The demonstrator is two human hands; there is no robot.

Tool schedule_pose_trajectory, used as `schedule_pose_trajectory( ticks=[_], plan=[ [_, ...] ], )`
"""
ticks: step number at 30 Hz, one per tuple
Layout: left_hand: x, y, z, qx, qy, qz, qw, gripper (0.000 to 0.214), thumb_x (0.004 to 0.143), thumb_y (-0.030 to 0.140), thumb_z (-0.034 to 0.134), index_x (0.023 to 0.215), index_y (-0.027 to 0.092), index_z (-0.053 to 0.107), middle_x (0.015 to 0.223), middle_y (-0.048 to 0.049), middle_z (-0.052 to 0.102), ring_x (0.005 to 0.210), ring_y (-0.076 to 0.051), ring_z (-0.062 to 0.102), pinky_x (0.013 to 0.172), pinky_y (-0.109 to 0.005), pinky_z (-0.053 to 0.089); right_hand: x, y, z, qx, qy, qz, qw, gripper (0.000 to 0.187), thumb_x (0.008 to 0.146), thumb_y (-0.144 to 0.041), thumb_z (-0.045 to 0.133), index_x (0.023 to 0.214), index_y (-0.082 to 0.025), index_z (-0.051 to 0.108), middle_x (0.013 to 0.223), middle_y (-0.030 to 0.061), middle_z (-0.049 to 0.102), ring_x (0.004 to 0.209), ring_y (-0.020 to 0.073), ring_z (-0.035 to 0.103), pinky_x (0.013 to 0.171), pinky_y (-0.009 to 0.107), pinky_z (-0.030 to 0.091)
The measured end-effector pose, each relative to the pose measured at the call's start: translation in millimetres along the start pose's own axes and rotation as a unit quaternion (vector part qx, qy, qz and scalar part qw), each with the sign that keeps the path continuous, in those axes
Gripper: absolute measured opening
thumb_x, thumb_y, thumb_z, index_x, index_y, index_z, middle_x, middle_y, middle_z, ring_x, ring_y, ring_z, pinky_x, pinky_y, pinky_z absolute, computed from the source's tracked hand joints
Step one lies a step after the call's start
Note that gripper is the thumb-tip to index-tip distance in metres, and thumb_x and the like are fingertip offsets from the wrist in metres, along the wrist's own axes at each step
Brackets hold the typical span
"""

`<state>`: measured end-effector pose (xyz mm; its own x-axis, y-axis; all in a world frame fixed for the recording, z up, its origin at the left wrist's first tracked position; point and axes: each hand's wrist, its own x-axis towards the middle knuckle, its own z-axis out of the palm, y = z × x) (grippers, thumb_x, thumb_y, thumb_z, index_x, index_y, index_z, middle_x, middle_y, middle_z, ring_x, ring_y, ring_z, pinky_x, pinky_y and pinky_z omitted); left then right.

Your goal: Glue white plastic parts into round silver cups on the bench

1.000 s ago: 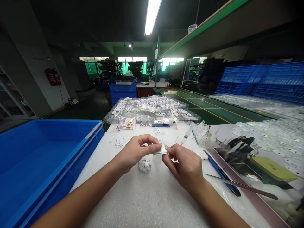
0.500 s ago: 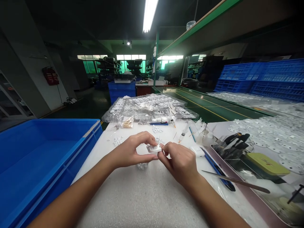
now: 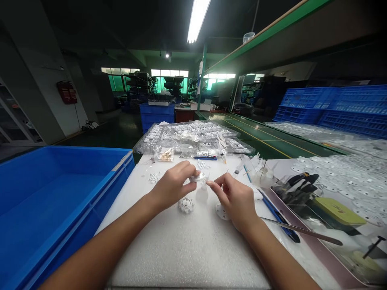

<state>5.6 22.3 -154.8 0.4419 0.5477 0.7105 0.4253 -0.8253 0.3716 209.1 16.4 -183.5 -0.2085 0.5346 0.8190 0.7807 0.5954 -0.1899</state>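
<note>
My left hand (image 3: pixel 173 183) pinches a small white plastic part (image 3: pixel 198 177) between thumb and fingers, above the white foam work surface (image 3: pixel 169 249). Close by on the right, the thumb and fingers of my right hand (image 3: pixel 237 197) are drawn together at the part's edge; whatever they hold is too small to make out. Below the hands lies a round white part with a toothed rim (image 3: pixel 186 205). A white disc with holes (image 3: pixel 222 212) shows partly from under my right hand. Between the hands is a blurry translucent thing (image 3: pixel 202 196).
Clear trays of white parts (image 3: pixel 193 133) lie at the back, with cotton swabs (image 3: pixel 166 155) in front. A blue bin (image 3: pixel 60 189) stands left. To the right are a tool tray (image 3: pixel 302 213), a metal blade-like tool (image 3: pixel 302 229) and many white discs (image 3: pixel 341 173).
My right hand has moved slightly away from the white part, and my left hand has tilted it. The toothed round part and the disc now show more. The view has shifted slightly.
</note>
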Motion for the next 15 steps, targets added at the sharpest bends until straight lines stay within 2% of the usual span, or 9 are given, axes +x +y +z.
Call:
schedule_pose_trajectory(
  ticks=[2, 4, 7, 9, 12, 15],
  plan=[
    [0.8, -2.4, -6.3, 0.008, 0.021, -0.012, 1.0, 0.015, 0.08, 0.006, 0.054, 0.082, 0.019, 0.045, 0.077, 0.0016, 0.047, 0.077, -0.013, 0.053, 0.073, -0.025, 0.045, 0.3, 1.4, 2.2, -0.019, -0.057, 0.055, 0.997, 0.04, 0.083, -0.057, 0.059, 0.076, -0.019, 0.05, 0.061, -0.0036, 0.055, 0.046, 0.0105, 0.049, 0.046, 0.023, 0.03],
    [1.3, -3.6, -10.0, 0.008, 0.036, -0.032, 0.999, 0.015, 0.079, 0.007, 0.055, 0.08, 0.019, 0.046, 0.077, 0.0012, 0.048, 0.079, -0.014, 0.055, 0.073, -0.026, 0.047, -0.7, 2.8, 6.0, -0.026, -0.119, 0.065, 0.99, 0.04, 0.078, -0.057, 0.064, 0.082, -0.019, 0.051, 0.074, -0.0003, 0.06, 0.061, 0.0149, 0.057, 0.05, 0.024, 0.035],
    [2.4, -1.9, -10.6, -0.022, 0.051, -0.087, 0.995, 0.014, 0.077, 0.009, 0.058, 0.078, 0.019, 0.048, 0.081, -0.0002, 0.054, 0.085, -0.016, 0.057, 0.074, -0.025, 0.05, -3.6, 5.5, 12.8, 0.033, -0.2, 0.051, 0.978, 0.028, 0.08, -0.042, 0.068, 0.081, -0.02, 0.051, 0.086, 0.0016, 0.06, 0.083, 0.0189, 0.058, 0.065, 0.027, 0.044],
    [4.0, 0.3, -9.2, -0.073, 0.062, -0.146, 0.985, 0.014, 0.076, 0.012, 0.061, 0.078, 0.018, 0.049, 0.084, -0.001, 0.057, 0.086, -0.016, 0.057, 0.074, -0.025, 0.052, -4.4, 6.9, 15.7, 0.106, -0.239, 0.078, 0.962, 0.022, 0.08, -0.032, 0.068, 0.079, -0.02, 0.05, 0.083, 0.0006, 0.06, 0.08, 0.0179, 0.058, 0.067, 0.028, 0.045],
    [7.2, 2.9, -6.7, -0.191, 0.087, -0.245, 0.947, 0.022, 0.072, 0.02, 0.07, 0.076, 0.018, 0.048, 0.086, -0.0015, 0.058, 0.081, -0.015, 0.057, 0.068, -0.025, 0.054, -0.8, 5.6, 13.2, 0.237, -0.229, 0.172, 0.928, 0.024, 0.082, -0.031, 0.064, 0.075, -0.02, 0.044, 0.077, 0.0006, 0.061, 0.073, 0.0173, 0.059, 0.064, 0.028, 0.046],
    [9.3, 7.2, -5.1, -0.356, 0.089, -0.335, 0.868, 0.032, 0.068, 0.023, 0.076, 0.078, 0.017, 0.046, 0.083, -0.002, 0.059, 0.079, -0.016, 0.059, 0.07, -0.033, 0.058, 7.7, 0.1, 1.9, 0.377, -0.135, 0.237, 0.885, 0.03, 0.08, -0.038, 0.067, 0.076, -0.02, 0.043, 0.083, 0.0038, 0.065, 0.08, 0.0193, 0.062, 0.069, 0.03, 0.047]
  ],
)
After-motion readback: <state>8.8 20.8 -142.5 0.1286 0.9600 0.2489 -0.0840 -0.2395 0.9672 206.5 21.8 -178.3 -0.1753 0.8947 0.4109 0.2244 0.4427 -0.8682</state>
